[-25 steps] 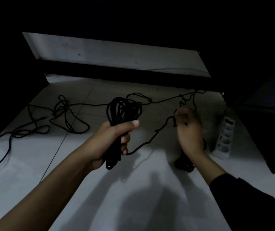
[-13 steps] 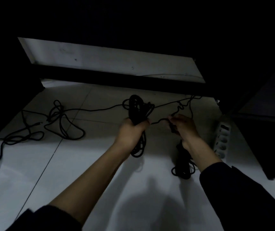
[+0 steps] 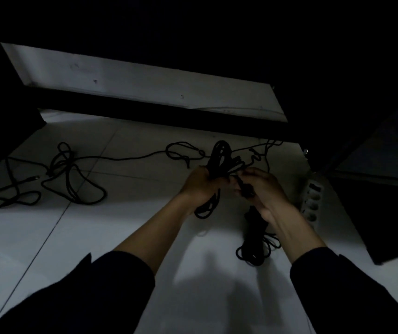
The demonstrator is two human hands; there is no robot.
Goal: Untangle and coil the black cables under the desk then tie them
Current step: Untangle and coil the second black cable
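Coil (image 3: 219, 160) | our left hand (image 3: 201, 186) grips it bunched | right hand (image 3: 263, 189) fingers pinch the loose end, feeding the next loop.

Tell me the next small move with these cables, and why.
Probably lay another loop onto the coil gripped in the left hand, fed by the right hand pinching the strand beside it. The same cable seems to trail off to the loose tangle on the floor, so coiling looks unfinished.
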